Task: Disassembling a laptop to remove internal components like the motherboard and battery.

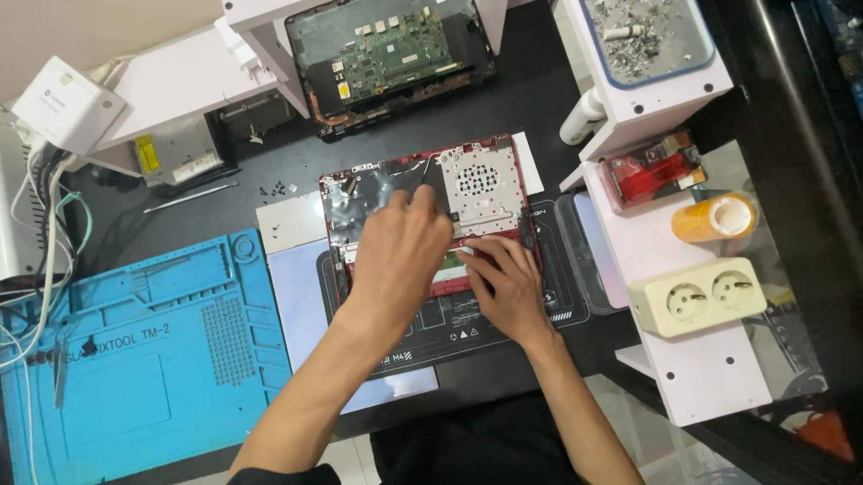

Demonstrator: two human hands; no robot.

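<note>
At centre of the black desk point(513, 102), on a dark printed work mat point(467, 320), an opened red laptop base point(423, 209) is laid flat with its inner side up.

Appearance: a red frame, silvery shielding over the keyboard back, and a perforated metal plate point(479, 182) at upper right are shown. A green strip, possibly a small board, is partly seen by the right fingertips.

Hands: the left hand point(398, 256) is placed over the middle of the base, fingers curled downward, a thin dark tool seemingly pinched at the tips; the grip cannot be told for certain. The right hand point(506, 288) is pressed flat on the lower right edge, fingers extended and nothing grasped.

Handling, as judged: light, stiff as a shell but fragile inside; thin foil and ribbon parts are likely torn easily. Hold is best taken at the outer red frame, not the plate or shielding.

Nearby: a blue repair mat point(141, 357) at left, loose screws point(278, 186) above the base, a second opened laptop shell point(390, 55) beyond, a cream double socket point(702, 295) at right.
</note>
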